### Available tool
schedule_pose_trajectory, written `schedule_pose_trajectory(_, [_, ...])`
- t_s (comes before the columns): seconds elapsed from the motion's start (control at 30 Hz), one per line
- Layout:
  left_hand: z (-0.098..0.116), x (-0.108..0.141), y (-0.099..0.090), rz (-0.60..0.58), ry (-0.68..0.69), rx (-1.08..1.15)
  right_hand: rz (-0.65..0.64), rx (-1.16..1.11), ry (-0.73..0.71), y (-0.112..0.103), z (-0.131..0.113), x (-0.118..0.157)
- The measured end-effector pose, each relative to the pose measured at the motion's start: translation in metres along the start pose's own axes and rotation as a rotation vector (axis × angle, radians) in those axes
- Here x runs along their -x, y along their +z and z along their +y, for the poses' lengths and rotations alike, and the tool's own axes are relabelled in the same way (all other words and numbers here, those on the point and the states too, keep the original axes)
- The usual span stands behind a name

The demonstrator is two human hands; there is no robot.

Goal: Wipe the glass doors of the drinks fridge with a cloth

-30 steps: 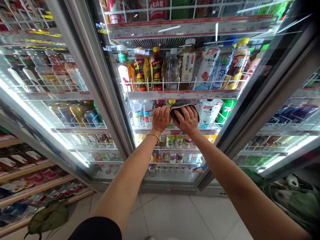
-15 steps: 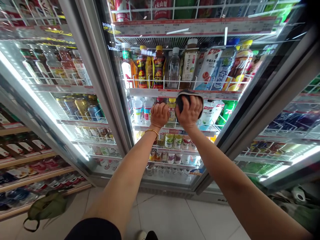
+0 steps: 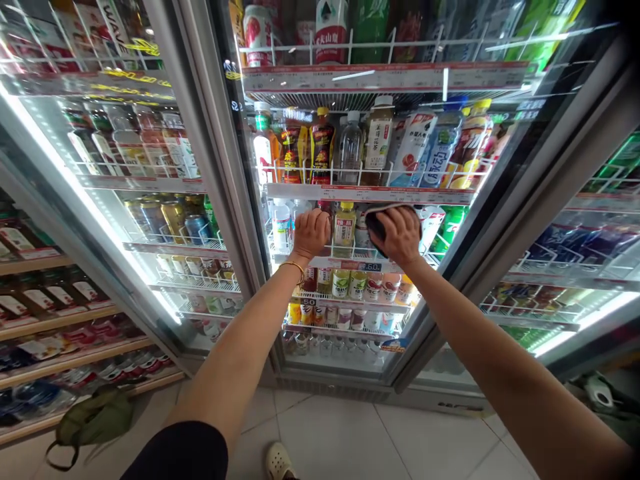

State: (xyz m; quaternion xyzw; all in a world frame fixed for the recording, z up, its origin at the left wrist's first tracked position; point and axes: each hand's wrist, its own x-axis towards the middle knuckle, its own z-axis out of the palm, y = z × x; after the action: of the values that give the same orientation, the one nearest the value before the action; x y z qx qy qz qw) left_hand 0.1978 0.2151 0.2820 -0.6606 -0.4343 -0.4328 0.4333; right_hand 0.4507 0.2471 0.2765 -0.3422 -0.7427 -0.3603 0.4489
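Note:
My right hand (image 3: 400, 235) presses a dark cloth (image 3: 376, 227) with a pale edge against the glass door (image 3: 425, 80) of a drinks fridge. Its fingers curl over the cloth, and the palm side is hidden. To the left, my left hand (image 3: 312, 233) is closed in a fist at the same door, with nothing showing in it; a gold bracelet (image 3: 295, 269) circles that wrist. Between the hands, behind the glass, stands a yellow-capped bottle (image 3: 345, 227). Above them a shelf holds several drinks, among them a clear bottle (image 3: 351, 150).
Metal door frames (image 3: 210, 133) run down both sides of this door. Another lit fridge section (image 3: 145, 180) is on the left, beside wooden shelves (image 3: 65, 313) of bottles. A green bag (image 3: 95, 417) lies on the tiled floor (image 3: 340, 433). A beige clog (image 3: 280, 460) shows below.
My right hand and the cloth have moved right and slightly down across the glass. My left hand has shifted slightly left. The view has tilted upward a little, and the clog shows more.

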Motion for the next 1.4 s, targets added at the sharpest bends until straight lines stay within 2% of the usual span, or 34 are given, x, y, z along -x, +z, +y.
schedule_pose_trajectory(0.07, [-0.012,0.002,-0.004,0.019,-0.024,-0.038,0.156,0.025,0.220,0.006,-0.018,-0.021])
schedule_pose_trajectory(0.13, [-0.022,0.005,-0.004,0.022,-0.030,-0.049,0.240,0.030,0.325,0.016,-0.046,-0.040])
schedule_pose_trajectory(0.23, [-0.029,0.009,0.001,0.029,-0.022,-0.070,0.210,0.011,0.247,0.029,-0.085,-0.052])
schedule_pose_trajectory(0.33, [-0.030,0.012,0.005,0.034,-0.025,-0.058,0.131,-0.001,0.092,0.035,-0.102,-0.042])
schedule_pose_trajectory(0.43, [-0.030,0.012,0.006,0.001,-0.041,-0.001,0.001,-0.033,-0.107,0.030,-0.092,-0.021])
schedule_pose_trajectory(0.5, [-0.029,0.012,0.005,-0.026,-0.050,0.011,-0.111,-0.069,-0.251,0.022,-0.073,-0.006])
schedule_pose_trajectory(0.57, [-0.029,0.012,0.005,-0.023,-0.045,0.000,-0.176,-0.084,-0.303,0.014,-0.052,0.004])
schedule_pose_trajectory(0.63, [-0.028,0.012,0.005,0.004,-0.037,-0.014,-0.128,-0.067,-0.201,0.008,-0.036,0.004])
schedule_pose_trajectory(0.7, [-0.028,0.013,0.006,0.020,-0.036,-0.022,0.029,-0.043,0.015,0.007,-0.031,-0.005])
schedule_pose_trajectory(0.77, [-0.027,0.014,0.008,0.021,-0.041,-0.030,0.194,-0.027,0.227,0.011,-0.040,-0.020])
schedule_pose_trajectory(0.83, [-0.028,0.015,0.008,0.033,-0.038,-0.049,0.283,-0.011,0.335,0.019,-0.058,-0.037])
schedule_pose_trajectory(0.9, [-0.028,0.016,0.009,0.052,-0.028,-0.067,0.273,-0.010,0.308,0.028,-0.079,-0.047])
schedule_pose_trajectory(1.03, [-0.029,0.016,0.007,0.017,-0.042,-0.036,0.123,-0.070,0.059,0.038,-0.106,-0.040])
schedule_pose_trajectory(1.13, [-0.029,0.014,0.004,0.001,-0.043,-0.026,0.046,-0.108,-0.121,0.033,-0.096,-0.016])
schedule_pose_trajectory(1.23, [-0.029,0.013,0.003,-0.001,-0.050,-0.006,-0.034,-0.111,-0.309,0.021,-0.067,0.008])
schedule_pose_trajectory(1.3, [-0.028,0.013,0.003,-0.007,-0.068,0.013,-0.059,-0.101,-0.315,0.014,-0.047,0.013])
schedule_pose_trajectory(1.33, [-0.028,0.013,0.003,-0.008,-0.075,0.017,-0.038,-0.092,-0.261,0.011,-0.041,0.012])
schedule_pose_trajectory(1.4, [-0.028,0.014,0.005,-0.006,-0.081,0.020,0.076,-0.056,-0.057,0.010,-0.037,0.000])
